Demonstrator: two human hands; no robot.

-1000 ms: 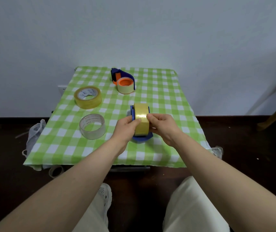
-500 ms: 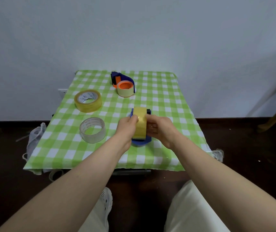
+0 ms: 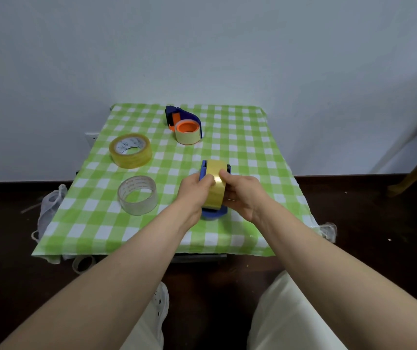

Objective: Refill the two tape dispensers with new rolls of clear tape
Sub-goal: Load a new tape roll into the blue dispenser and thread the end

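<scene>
I see the left hand (image 3: 194,189) and right hand (image 3: 243,195) pinching a glossy amber tape roll (image 3: 215,190) standing on edge in the blue plastic dispenser (image 3: 214,214), mid-table on the green-checked cloth (image 3: 248,137). To the left, a thick amber roll (image 3: 130,150) and a clear roll (image 3: 137,195) lie flat. At the rear is a second dispenser (image 3: 182,117) with an orange hub.

Green checked tablecloth (image 3: 253,147), white wall (image 3: 202,46), dark floor (image 3: 5,236)

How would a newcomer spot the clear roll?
On the green checked table, two loose rolls lie flat on the left half. The clear roll is the nearer one. Unlike the yellow roll behind it, it is colourless and see-through.
</scene>
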